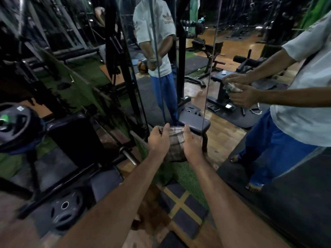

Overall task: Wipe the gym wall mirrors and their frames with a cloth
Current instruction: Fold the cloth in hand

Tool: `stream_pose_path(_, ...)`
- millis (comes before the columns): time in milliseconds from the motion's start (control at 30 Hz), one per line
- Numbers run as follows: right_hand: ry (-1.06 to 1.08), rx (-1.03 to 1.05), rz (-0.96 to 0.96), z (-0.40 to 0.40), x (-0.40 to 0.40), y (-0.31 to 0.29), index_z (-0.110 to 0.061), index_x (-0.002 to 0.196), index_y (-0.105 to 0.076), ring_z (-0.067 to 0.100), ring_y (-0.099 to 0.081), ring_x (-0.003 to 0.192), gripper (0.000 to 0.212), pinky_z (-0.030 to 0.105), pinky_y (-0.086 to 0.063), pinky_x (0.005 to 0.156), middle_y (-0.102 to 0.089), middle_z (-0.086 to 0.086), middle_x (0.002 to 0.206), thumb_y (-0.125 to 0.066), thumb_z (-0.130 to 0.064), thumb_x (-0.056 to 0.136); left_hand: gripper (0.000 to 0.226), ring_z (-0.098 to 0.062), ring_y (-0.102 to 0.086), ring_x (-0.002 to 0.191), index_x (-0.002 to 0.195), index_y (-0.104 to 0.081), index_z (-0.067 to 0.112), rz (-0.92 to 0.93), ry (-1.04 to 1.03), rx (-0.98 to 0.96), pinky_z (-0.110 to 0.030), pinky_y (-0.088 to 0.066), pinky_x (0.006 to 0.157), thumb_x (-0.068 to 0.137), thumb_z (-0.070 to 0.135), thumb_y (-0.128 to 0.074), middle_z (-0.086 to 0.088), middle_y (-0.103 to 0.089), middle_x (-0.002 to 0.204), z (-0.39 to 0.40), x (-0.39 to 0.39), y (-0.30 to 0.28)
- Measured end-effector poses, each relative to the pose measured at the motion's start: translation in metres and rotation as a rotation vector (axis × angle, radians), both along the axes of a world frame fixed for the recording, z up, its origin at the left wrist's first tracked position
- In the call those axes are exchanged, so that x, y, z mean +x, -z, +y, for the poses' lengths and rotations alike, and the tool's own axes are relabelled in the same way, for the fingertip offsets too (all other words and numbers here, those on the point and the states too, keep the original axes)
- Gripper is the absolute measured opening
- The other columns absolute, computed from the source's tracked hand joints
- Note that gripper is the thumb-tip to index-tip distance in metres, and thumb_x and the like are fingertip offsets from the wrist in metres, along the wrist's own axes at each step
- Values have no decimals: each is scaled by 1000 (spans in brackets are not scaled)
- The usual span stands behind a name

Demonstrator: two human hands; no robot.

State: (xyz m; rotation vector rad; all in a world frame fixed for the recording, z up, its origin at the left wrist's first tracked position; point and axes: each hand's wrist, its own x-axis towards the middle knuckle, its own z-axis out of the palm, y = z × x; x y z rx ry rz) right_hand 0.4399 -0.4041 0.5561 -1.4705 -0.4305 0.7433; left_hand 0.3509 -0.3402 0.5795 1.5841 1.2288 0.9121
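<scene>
Hands: left hand [158, 140] and right hand [192, 142] grip bunched cloth [174, 140] between them | mirror [179, 77] straight ahead — near, untouched — hands equally close

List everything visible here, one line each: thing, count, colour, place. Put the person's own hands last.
cloth: one, checked grey-brown, held between both hands, centre.
mirror panels: several, on the wall ahead and at right, reflecting the person and the gym.
mirror frame strips: thin, dark, upright between panels.
weight plates: at least two, black, left side, one low on the floor, one higher.
bench pad: one, black, left of centre.
barbell end: one, steel, below the left hand.
artificial turf: green strip, floor by the mirror.
left hand: fingers curled on the cloth's left edge.
right hand: fingers curled on the cloth's right edge.
</scene>
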Motion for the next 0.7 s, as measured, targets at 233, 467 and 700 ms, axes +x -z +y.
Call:
stream_pose_path(233,42,-45,-99,24,-50,15,-8,113,-70,20,-66,95,40,33,-52,81,-72,5,104,-46,-39,110,41,-26,-62,70,77,-55,12,-174,-129,-215,-35,-50,68,101,45,-58,-8,-59,73,11,-47,15)
stream_pose_path(467,-93,-171,-332,55,-100,44,-12,110,-69,33,-65,103,40,39,-50,86,-71,11,108,-42,-42,110,97,-33,-73,101,121,-72,14,-295,-90,-663,-55,-59,90,45,73,-88,-9,-75,114,51,-109,58)
stream_pose_path(700,-131,-329,-514,119,-178,57,-14,125,-65,38,-64,110,44,38,-43,78,-69,14,121,-37,-45,111,20,-29,-74,89,92,-75,16,-314,-216,-551,-48,-62,84,87,35,-80,-8,-78,95,107,-179,81)
